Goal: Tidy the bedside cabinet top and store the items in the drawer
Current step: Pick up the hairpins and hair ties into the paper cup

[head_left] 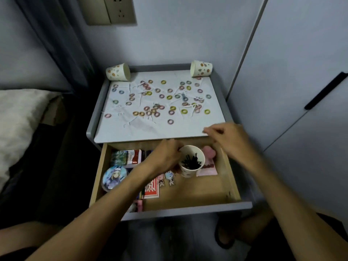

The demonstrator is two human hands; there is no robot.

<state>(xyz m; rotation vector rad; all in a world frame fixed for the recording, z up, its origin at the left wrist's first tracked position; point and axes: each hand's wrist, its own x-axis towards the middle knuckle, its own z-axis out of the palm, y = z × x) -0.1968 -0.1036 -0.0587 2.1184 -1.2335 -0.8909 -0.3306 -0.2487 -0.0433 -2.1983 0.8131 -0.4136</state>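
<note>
Head view: left grip (pixel 165 157) is curled round the paper cup (pixel 191 161) of black pins, over the open drawer (pixel 197 193). Right grip (pixel 226 140) is at the surface (pixel 150 130) edge, and blur hides whether it is closed. The cup is probably light and crushable, so hold it mid-wall and upright.

three paper cups in all: a cup (pixel 118 72) back left, a second cup (pixel 201 68) back right, a third cup (pixel 191 161) in your left hand (pixel 165 155). coloured rings (pixel 170 121) on the top (pixel 150 132) number several dozen, too many and too small to count exactly. black pins (pixel 192 161) in the third cup form one tangled bunch, past counting. one drawer (pixel 197 193), holding one round badge (pixel 113 178) and two small charms (pixel 165 178). your two hands show, counting the right hand (pixel 226 140).
</note>
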